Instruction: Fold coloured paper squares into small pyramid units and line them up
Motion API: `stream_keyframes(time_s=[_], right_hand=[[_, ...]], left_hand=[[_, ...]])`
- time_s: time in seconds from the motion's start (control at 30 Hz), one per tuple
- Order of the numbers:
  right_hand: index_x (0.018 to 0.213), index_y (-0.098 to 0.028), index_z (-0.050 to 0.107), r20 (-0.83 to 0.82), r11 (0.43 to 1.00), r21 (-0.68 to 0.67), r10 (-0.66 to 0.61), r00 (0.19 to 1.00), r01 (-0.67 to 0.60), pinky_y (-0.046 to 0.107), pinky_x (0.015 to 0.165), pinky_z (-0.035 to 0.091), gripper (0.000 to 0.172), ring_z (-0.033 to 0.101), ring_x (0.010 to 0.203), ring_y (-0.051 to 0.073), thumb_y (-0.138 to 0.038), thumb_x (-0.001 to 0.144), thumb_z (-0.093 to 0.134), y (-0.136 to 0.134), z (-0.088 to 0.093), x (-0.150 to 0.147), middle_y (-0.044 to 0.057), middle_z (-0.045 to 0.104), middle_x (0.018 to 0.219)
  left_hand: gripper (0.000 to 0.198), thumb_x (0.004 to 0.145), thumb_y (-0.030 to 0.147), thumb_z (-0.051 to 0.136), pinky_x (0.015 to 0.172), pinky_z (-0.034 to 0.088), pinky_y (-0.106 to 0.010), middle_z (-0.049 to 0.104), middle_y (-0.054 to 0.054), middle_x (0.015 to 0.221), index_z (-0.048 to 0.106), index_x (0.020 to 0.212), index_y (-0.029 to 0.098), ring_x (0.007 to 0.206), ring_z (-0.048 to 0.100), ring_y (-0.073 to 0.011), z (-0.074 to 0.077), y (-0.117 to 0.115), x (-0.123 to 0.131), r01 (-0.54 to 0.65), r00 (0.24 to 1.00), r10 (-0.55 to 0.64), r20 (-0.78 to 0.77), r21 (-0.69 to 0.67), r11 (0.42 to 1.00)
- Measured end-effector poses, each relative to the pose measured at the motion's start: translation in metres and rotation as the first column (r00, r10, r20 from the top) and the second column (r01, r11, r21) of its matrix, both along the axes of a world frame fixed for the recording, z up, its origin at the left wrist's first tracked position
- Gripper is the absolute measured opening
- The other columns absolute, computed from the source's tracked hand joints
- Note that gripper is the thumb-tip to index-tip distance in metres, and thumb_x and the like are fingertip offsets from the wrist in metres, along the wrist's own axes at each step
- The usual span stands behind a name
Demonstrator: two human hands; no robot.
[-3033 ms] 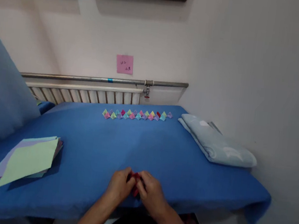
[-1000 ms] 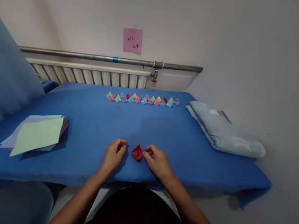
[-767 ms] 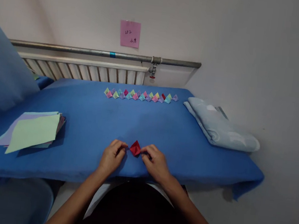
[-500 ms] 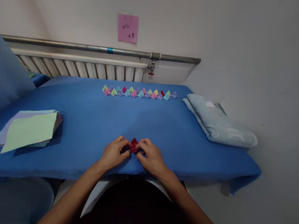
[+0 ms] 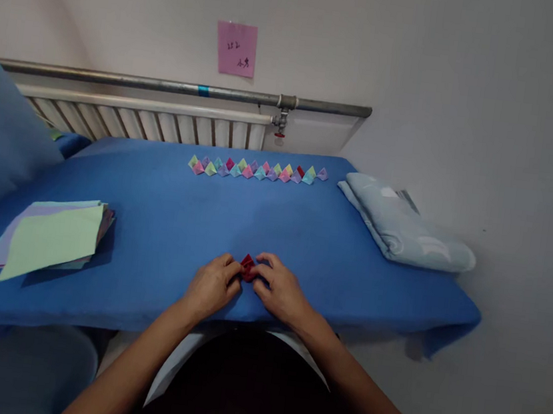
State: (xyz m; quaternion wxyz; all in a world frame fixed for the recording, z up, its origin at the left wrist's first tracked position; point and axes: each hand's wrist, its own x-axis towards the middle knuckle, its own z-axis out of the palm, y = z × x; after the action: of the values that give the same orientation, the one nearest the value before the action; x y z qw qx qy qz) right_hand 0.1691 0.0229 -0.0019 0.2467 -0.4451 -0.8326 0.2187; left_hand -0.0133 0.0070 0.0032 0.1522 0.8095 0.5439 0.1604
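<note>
A small dark red folded paper piece [image 5: 247,267] is held low over the blue cloth near the front edge. My left hand [image 5: 214,283] pinches its left side between thumb and fingers. On its right side the fingertips of my right hand [image 5: 279,289] grip it, the thumb lower down and one finger raised a little above the paper. Farther back, folded paper pieces [image 5: 259,173] in pink, green, blue, purple, yellow and red form a long double row. Sheets of coloured paper [image 5: 54,237], a light green one on top, lie stacked at the left.
The blue cloth [image 5: 179,215] covers the table. At the right lies a folded pale blue blanket [image 5: 400,225]. Behind the table are a radiator [image 5: 155,126] and a metal pipe [image 5: 135,82]. A blue curtain [image 5: 2,140] hangs at the left; a blue stool [image 5: 14,370] stands below.
My left fingers have drawn closer together against the red paper. My right index finger has lifted slightly. The view has shifted a little.
</note>
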Motion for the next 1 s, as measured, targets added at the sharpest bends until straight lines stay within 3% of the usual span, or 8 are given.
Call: stream_keyframes(time_s=[0.23,0.47,0.73,1.0], right_hand=[[0.103,-0.021,0.067,0.04,0.999,0.053,-0.012,0.999,0.009,0.035,0.094,0.047,0.026,0.057,0.108,0.018,-0.011,0.084,0.051,0.002,-0.003,0.0,0.009,0.054,0.122],[0.108,-0.017,0.067,0.171,0.998,0.063,0.011,0.985,-0.022,0.036,0.092,0.048,0.028,0.059,0.105,0.021,-0.013,0.087,0.048,-0.001,0.004,-0.001,0.013,0.054,0.125],[0.105,-0.02,0.068,0.085,0.993,0.115,0.008,0.996,-0.017,0.035,0.093,0.048,0.027,0.059,0.104,0.018,-0.012,0.086,0.05,0.0,-0.002,0.002,0.009,0.058,0.117],[0.106,-0.019,0.067,0.094,0.993,0.12,0.004,0.996,-0.016,0.035,0.093,0.048,0.028,0.059,0.104,0.019,-0.011,0.085,0.05,0.0,-0.004,0.001,0.011,0.058,0.117]], left_hand=[[0.032,0.084,0.017,0.048,0.077,0.048,-0.029,0.06,-0.006,0.098,0.062,0.113,0.02,0.087,0.06,-0.0183,-0.002,-0.002,-0.001,-0.026,1.0,0.026,-0.003,0.034,0.999],[0.028,0.087,0.016,0.046,0.074,0.048,-0.03,0.06,-0.006,0.094,0.066,0.107,0.02,0.084,0.059,-0.0186,-0.003,0.001,0.001,0.003,0.998,0.0,-0.055,0.055,0.998],[0.028,0.083,0.01,0.049,0.08,0.049,-0.028,0.061,-0.003,0.094,0.061,0.106,0.018,0.083,0.06,-0.0149,-0.018,-0.001,-0.009,-0.035,0.967,-0.005,0.253,0.152,0.988],[0.031,0.084,0.014,0.048,0.077,0.049,-0.028,0.059,-0.003,0.095,0.062,0.111,0.022,0.082,0.06,-0.0155,-0.017,0.004,-0.005,-0.056,0.984,0.041,0.176,0.083,0.995]])
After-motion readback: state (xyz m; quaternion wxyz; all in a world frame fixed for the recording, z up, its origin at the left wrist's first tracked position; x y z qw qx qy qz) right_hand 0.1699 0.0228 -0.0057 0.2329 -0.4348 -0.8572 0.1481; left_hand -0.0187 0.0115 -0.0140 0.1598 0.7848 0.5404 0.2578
